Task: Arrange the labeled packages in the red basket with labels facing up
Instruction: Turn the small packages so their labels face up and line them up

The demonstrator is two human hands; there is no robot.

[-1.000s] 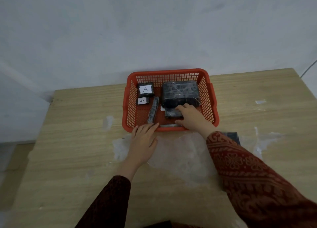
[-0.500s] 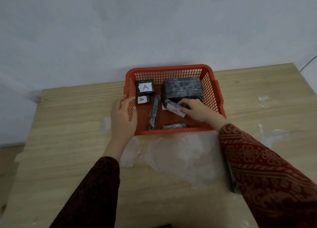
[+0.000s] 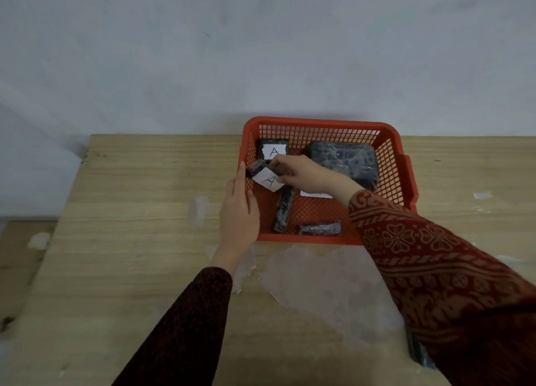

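We see the red basket (image 3: pixel 324 124) at the far edge of the wooden table (image 3: pixel 130 240), close against the wall (image 3: pixel 261 52). The left hand (image 3: pixel 239 211) lies flat along the basket's left wall, fingers straight and together, thumb hooked over the rim; its grip pinches nothing. The right hand (image 3: pixel 304 174) reaches in over the left half of the basket, its grip pinched on a small dark package (image 3: pixel 265 175) whose white label with an "A" faces up, tilted, near the left wall. Behind it, in the far left corner, a second labeled package (image 3: pixel 274 150) lies with its "A" up. A large dark wrapped package (image 3: pixel 345 160) fills the far right part; we see no label on its top. A long narrow package (image 3: pixel 284 211) lies lengthwise in the middle, a short one (image 3: pixel 320 229) along the near wall. A white slip (image 3: pixel 314 194) shows under the right wrist; we cannot tell what it belongs to. Clear plastic film (image 3: pixel 319 278) lies on the table in front of the basket.
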